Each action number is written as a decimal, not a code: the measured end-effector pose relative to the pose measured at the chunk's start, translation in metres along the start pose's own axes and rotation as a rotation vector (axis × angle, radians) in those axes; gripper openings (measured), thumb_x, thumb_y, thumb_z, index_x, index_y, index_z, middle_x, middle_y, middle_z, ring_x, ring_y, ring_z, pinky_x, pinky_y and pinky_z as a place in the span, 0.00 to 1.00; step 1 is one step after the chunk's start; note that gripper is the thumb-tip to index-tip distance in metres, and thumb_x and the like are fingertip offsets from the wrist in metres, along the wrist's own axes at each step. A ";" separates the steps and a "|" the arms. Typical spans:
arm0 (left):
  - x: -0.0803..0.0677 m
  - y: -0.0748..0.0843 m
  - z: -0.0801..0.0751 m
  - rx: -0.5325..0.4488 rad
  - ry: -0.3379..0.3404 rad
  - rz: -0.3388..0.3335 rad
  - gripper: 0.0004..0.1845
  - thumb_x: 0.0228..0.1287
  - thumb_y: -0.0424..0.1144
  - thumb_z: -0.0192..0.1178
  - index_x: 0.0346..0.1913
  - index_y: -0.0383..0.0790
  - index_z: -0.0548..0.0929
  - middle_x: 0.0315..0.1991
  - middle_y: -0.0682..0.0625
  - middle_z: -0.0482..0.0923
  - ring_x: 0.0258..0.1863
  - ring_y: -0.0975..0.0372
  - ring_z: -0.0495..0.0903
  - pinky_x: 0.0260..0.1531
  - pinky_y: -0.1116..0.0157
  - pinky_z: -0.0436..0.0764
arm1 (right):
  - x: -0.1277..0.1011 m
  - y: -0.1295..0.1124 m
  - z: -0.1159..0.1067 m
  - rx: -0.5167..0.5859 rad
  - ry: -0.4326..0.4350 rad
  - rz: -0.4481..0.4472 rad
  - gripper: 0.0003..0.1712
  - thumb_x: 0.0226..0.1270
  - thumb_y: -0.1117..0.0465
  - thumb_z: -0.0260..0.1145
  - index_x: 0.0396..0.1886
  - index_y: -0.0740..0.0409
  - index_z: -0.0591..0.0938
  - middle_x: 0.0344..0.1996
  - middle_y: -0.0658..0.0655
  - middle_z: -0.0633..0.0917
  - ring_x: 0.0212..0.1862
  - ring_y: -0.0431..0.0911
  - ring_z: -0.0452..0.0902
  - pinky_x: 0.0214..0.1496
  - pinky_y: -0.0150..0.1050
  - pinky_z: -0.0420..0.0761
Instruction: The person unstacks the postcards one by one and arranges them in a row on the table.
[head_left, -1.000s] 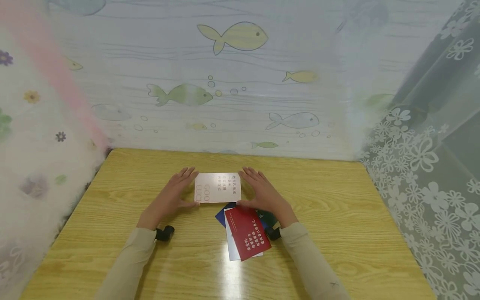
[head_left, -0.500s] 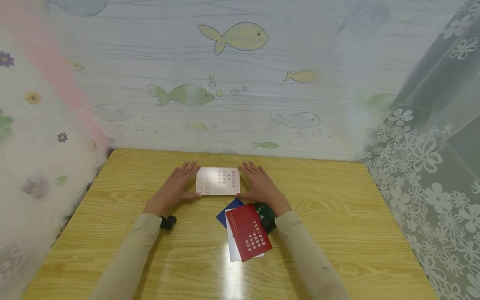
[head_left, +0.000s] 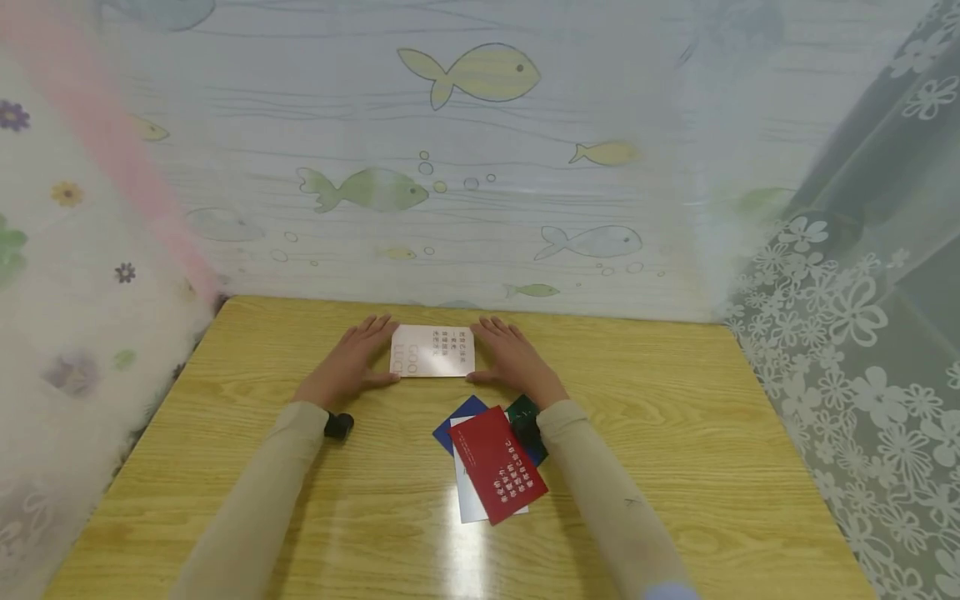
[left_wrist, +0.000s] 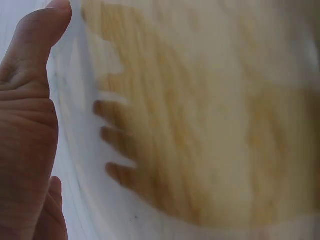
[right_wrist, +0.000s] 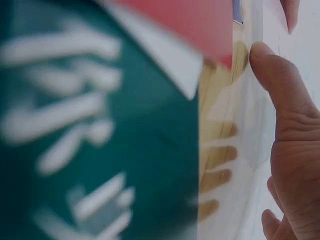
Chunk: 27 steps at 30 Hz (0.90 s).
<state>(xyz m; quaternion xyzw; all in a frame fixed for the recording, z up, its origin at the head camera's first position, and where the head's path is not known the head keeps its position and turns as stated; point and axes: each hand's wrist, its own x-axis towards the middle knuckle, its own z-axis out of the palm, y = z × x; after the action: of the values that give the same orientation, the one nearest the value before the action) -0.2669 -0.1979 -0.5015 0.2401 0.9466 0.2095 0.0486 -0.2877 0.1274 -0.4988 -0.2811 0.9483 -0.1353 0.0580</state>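
Note:
A pale pink card [head_left: 433,351] with printed text lies flat on the wooden table [head_left: 675,417], near the wall. My left hand [head_left: 352,358] lies against its left short edge and my right hand [head_left: 513,358] against its right one. Both have straight fingers, with the thumbs at the card's near corners. Behind the right wrist sits a loose pile of cards: a red card [head_left: 498,463] on top, with a blue card [head_left: 457,415], a white card [head_left: 468,500] and a green card [head_left: 521,407] under it. The right wrist view shows the green card [right_wrist: 100,125] blurred and close, and my thumb [right_wrist: 280,90].
A fish-patterned sheet [head_left: 465,167] closes off the table's far edge. A flowered curtain [head_left: 847,333] hangs on the right and a pale flowered cloth [head_left: 67,292] on the left. Bare wood [head_left: 247,350] lies to the left, right and front of the cards.
Both hands have slid the pale pink card away from me toward the wall. The gap to the card pile has widened. The pile has stayed put.

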 end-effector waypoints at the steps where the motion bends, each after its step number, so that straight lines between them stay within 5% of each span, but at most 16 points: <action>1: 0.001 -0.001 0.000 -0.003 -0.005 -0.004 0.52 0.64 0.54 0.70 0.82 0.40 0.52 0.82 0.40 0.46 0.82 0.44 0.41 0.80 0.43 0.43 | 0.002 0.000 0.001 0.000 -0.003 0.005 0.57 0.61 0.36 0.72 0.81 0.55 0.59 0.80 0.60 0.58 0.82 0.56 0.47 0.84 0.54 0.48; 20: 0.017 -0.020 -0.009 0.030 -0.047 0.003 0.52 0.65 0.54 0.69 0.82 0.39 0.52 0.82 0.37 0.45 0.81 0.40 0.42 0.78 0.38 0.43 | 0.022 -0.009 -0.004 0.001 -0.068 0.062 0.56 0.64 0.39 0.71 0.82 0.55 0.56 0.81 0.63 0.56 0.82 0.58 0.47 0.83 0.55 0.48; 27: 0.016 -0.020 -0.009 0.006 -0.130 -0.032 0.49 0.69 0.55 0.64 0.82 0.41 0.50 0.82 0.37 0.45 0.80 0.38 0.40 0.78 0.38 0.42 | 0.025 -0.010 -0.006 0.046 -0.137 0.070 0.54 0.67 0.41 0.70 0.82 0.56 0.55 0.81 0.63 0.54 0.82 0.59 0.45 0.83 0.55 0.48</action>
<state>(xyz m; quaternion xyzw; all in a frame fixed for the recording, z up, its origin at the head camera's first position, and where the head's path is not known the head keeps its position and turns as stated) -0.2911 -0.2097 -0.5010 0.2384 0.9457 0.1899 0.1125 -0.3042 0.1074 -0.4908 -0.2549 0.9481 -0.1352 0.1339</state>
